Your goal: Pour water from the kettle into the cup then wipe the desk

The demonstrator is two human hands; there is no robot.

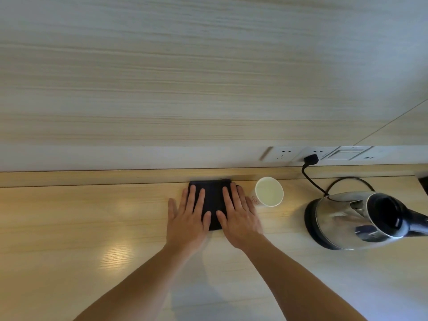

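Note:
A dark folded cloth (213, 200) lies flat on the light wooden desk (81, 216), close to the back edge. My left hand (187, 218) and my right hand (238, 216) rest flat on it side by side, fingers spread and pointing away from me. Just right of my right hand stands a white paper cup (269, 191), with what looks like clear water inside. Farther right, a shiny steel kettle (349, 218) with a dark handle sits on its black base, lid open.
A black cord (311, 179) runs from the kettle base up to a plug in the white wall sockets (287, 154). A wood-grain wall panel rises behind the desk. A dark object (423, 184) shows at the far right edge.

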